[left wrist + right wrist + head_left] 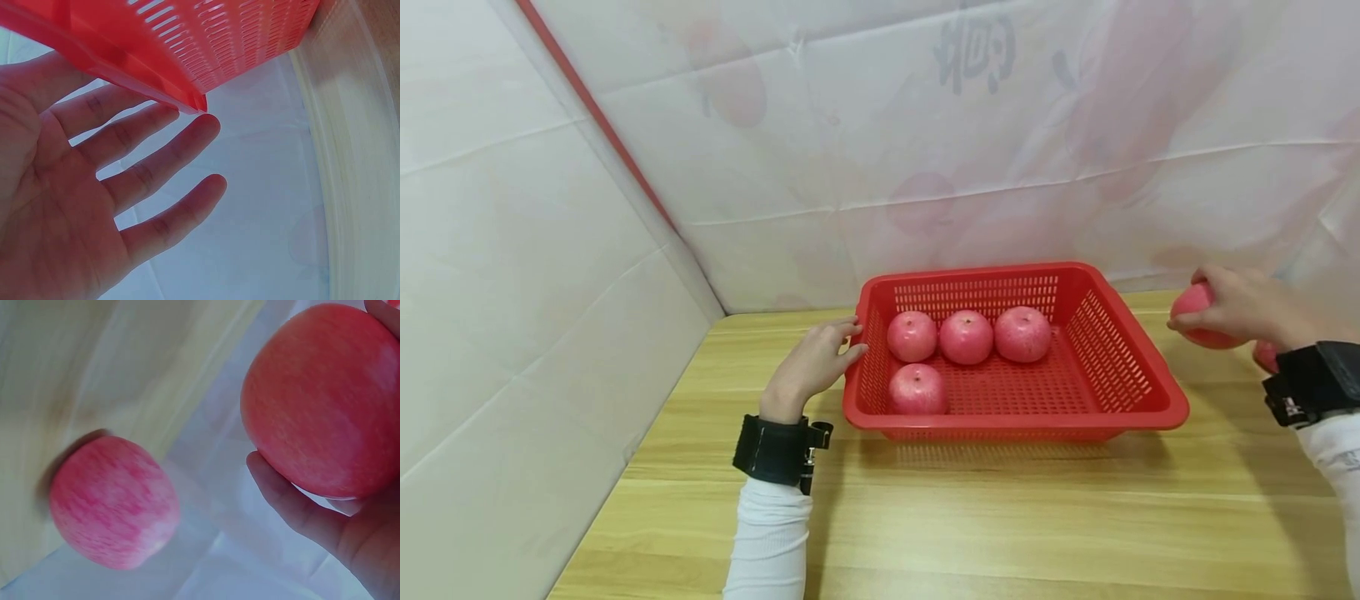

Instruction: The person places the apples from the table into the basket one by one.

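Note:
A red plastic basket with slotted walls stands on the wooden table, and several pink-red apples sit in its left and back part. My left hand touches the basket's left rim; in the left wrist view its fingers are spread and nearly straight under the rim. To the right of the basket, my right hand grips an apple above the table. Another apple lies on the table beneath that hand, mostly hidden by the wrist in the head view.
The wooden table meets a white printed cloth wall right behind the basket. Another pale cloth wall runs along the table's left edge. A red strip marks the corner between them.

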Action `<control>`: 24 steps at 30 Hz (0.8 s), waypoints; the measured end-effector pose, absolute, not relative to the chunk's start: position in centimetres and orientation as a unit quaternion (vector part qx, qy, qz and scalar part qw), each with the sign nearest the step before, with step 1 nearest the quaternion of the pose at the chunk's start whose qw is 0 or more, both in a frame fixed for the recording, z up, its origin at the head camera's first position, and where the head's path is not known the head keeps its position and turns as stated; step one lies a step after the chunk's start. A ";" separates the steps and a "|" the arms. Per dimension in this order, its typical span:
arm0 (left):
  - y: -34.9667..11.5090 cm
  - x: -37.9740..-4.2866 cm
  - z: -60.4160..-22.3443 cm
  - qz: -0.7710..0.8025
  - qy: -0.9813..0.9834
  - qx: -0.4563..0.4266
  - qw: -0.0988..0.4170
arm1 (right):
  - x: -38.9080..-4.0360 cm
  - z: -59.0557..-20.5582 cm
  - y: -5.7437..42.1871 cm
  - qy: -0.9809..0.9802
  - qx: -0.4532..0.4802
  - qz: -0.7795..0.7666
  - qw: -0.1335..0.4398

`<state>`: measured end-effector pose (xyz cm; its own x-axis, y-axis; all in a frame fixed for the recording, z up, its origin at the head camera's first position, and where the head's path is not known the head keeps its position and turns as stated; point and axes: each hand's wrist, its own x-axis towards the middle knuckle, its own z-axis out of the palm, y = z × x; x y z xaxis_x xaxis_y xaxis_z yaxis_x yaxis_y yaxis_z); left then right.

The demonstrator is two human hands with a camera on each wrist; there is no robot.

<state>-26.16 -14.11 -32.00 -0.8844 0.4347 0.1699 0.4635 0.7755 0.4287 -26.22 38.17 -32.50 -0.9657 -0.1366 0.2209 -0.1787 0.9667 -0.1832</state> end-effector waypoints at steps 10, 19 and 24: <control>-14.1 -26.1 -32.0 -0.241 -0.942 -0.233 0.027 | -26.2 -30.7 36.8 -0.981 0.094 0.105 0.135; -14.0 -26.0 -31.9 -0.237 -0.944 -0.229 0.028 | -26.0 -29.7 36.0 -0.983 0.086 0.111 0.121; -14.0 -26.0 -32.0 -0.237 -0.943 -0.231 0.030 | -25.8 -29.2 35.6 -0.982 0.090 0.113 0.123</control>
